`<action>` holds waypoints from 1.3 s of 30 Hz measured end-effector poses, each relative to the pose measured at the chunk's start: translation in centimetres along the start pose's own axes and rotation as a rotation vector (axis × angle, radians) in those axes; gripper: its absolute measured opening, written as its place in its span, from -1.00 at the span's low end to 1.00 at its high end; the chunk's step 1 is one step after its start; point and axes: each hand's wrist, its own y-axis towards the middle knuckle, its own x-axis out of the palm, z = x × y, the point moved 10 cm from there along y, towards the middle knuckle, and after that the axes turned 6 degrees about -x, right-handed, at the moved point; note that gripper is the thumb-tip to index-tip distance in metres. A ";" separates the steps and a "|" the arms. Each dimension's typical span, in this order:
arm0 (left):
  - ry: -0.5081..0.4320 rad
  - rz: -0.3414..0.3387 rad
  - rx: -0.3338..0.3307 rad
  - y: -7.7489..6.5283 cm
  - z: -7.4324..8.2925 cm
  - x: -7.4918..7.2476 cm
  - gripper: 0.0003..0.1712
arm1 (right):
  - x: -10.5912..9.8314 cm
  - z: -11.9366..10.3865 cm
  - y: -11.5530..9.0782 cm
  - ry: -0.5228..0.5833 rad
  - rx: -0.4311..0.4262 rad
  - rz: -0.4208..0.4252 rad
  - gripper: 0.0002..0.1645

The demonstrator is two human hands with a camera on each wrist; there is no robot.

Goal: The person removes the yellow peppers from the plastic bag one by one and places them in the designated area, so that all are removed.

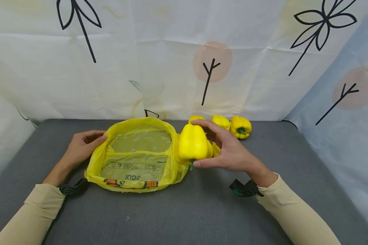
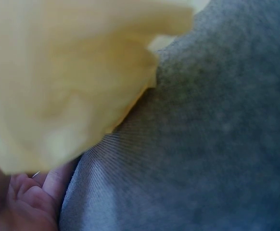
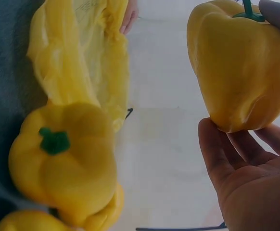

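Note:
A yellow bell pepper (image 1: 192, 143) is gripped in my right hand (image 1: 230, 148), thumb at its stem end and fingertips at its other end. The right wrist view shows this pepper (image 3: 241, 67) held up, its green stem beside the thumb. My left hand (image 1: 83, 146) holds the left rim of a yellow plastic bag (image 1: 93, 166), thumb along the edge. The bag's mouth is spread wide and faces up, with printing visible inside. Blurred bag plastic (image 2: 72, 96) hides much of the left fingers in the left wrist view.
Several more yellow bell peppers (image 1: 241, 127) lie behind and beside my right hand, partly hidden by it. One pepper (image 3: 63, 154) sits close to the bag's side. Everything stands on a dark grey table (image 1: 184, 217), with a patterned white cloth (image 1: 171, 68) hanging behind.

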 end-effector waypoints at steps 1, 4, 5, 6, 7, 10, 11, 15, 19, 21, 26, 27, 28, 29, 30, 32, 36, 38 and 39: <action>0.000 0.000 0.001 0.0 0.0 0.0 -0.40 | -0.2 0.1 -0.2 -0.007 0.005 0.003 0.10; -0.003 0.000 0.005 -0.1 0.1 0.0 -0.41 | -0.7 0.5 -0.7 -0.021 0.032 0.011 0.11; -0.005 -0.001 0.007 -0.1 0.1 0.0 -0.41 | -0.9 0.6 -0.9 -0.023 0.039 0.014 0.11; -0.006 -0.001 0.007 -0.1 0.1 0.0 -0.41 | -1.1 0.6 -1.1 -0.023 0.046 0.019 0.11; -0.007 -0.001 0.009 -0.1 0.1 0.0 -0.41 | -1.3 0.7 -1.2 -0.026 0.049 0.023 0.11; -0.011 -0.002 0.009 0.0 0.1 0.1 -0.42 | -1.8 0.8 -1.7 -0.029 0.051 0.032 0.11; -0.012 -0.002 0.009 0.0 0.0 0.1 -0.42 | -2.0 0.9 -1.9 -0.035 0.050 0.034 0.11; -0.010 -0.003 0.009 0.0 0.1 0.1 -0.41 | -2.7 1.2 -2.7 -0.063 0.055 0.047 0.12; -0.009 -0.004 0.008 0.0 0.2 0.1 -0.42 | -3.4 1.5 -3.4 -0.091 0.063 0.069 0.13; -0.006 -0.003 0.007 0.0 0.2 0.1 -0.42 | -3.6 1.6 -3.6 -0.088 0.062 0.075 0.13; -0.010 -0.002 0.003 0.0 0.1 0.1 -0.41 | -4.2 1.9 -4.1 -0.064 0.057 0.089 0.11; -0.012 -0.002 0.002 0.0 0.1 0.1 -0.41 | -4.3 1.9 -4.2 -0.063 0.054 0.095 0.11; -0.013 -0.002 0.001 0.0 0.1 0.1 -0.40 | -4.5 2.0 -4.3 -0.059 0.050 0.100 0.10; -0.014 -0.003 0.001 0.0 0.1 0.1 -0.41 | -4.6 2.0 -4.3 -0.054 0.044 0.105 0.09; -0.014 -0.003 0.001 0.0 0.1 0.1 -0.41 | -4.8 2.0 -4.4 -0.050 0.036 0.110 0.09; -0.012 -0.002 0.003 0.0 0.1 0.1 -0.41 | -5.1 2.0 -4.5 -0.043 0.020 0.121 0.08; -0.015 -0.001 0.009 0.0 0.1 0.1 -0.42 | -5.9 2.0 -4.8 -0.042 -0.003 0.136 0.06; -0.016 -0.002 0.011 0.0 0.1 0.1 -0.42 | -6.3 2.0 -5.0 -0.047 -0.009 0.143 0.05; -0.017 -0.002 0.012 0.0 0.1 0.1 -0.42 | -6.5 2.0 -5.1 -0.050 -0.010 0.144 0.05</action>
